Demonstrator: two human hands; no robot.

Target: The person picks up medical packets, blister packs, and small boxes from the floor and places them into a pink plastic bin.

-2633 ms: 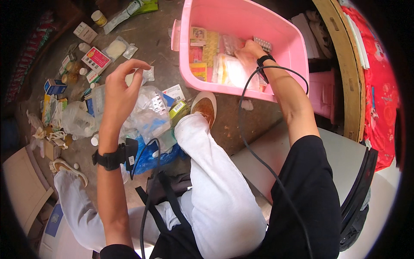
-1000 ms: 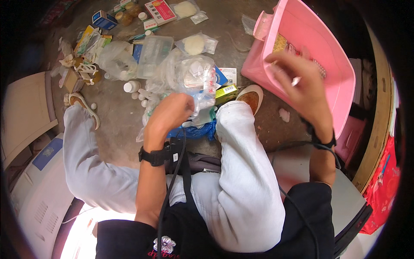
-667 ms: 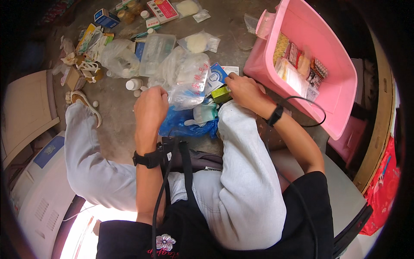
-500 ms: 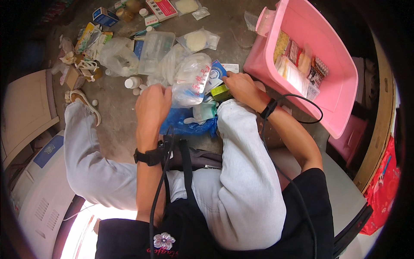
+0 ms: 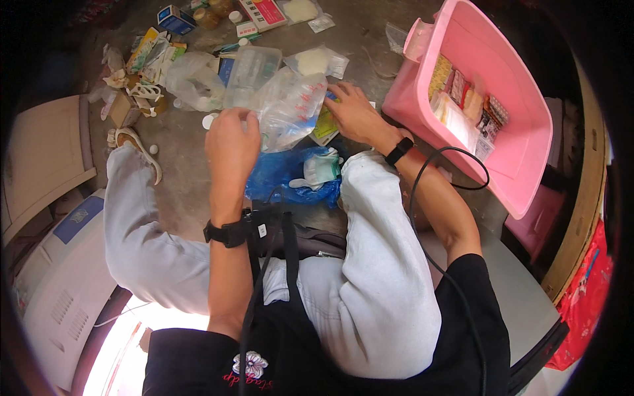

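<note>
A clear plastic bag with red print [image 5: 290, 109] stretches between my two hands, with something blue showing through its lower part. My left hand [image 5: 232, 142] is closed at the bag's left edge, its fingertips mostly hidden behind the hand. At the upper right edge, my right hand [image 5: 356, 115] has its fingers bent and pinched on the plastic. A yellow-green box [image 5: 325, 124] shows beside the bag, just under my right hand. Below lies a crumpled blue plastic bag [image 5: 274, 175], with a white and green packet [image 5: 322, 168] on it.
A pink plastic tub [image 5: 512, 155] with packets and blister packs stands at right. A clear plastic box [image 5: 254, 69], crumpled clear bag [image 5: 195, 82], blue box [image 5: 176, 20] and red-white box [image 5: 264, 14] lie farther off. A black cable [image 5: 485, 168] loops by my right forearm.
The printed bag has gone from bulging to flatter and spread out. My right hand has shifted from the blue card to the bag's edge. The whole view has shifted slightly.
</note>
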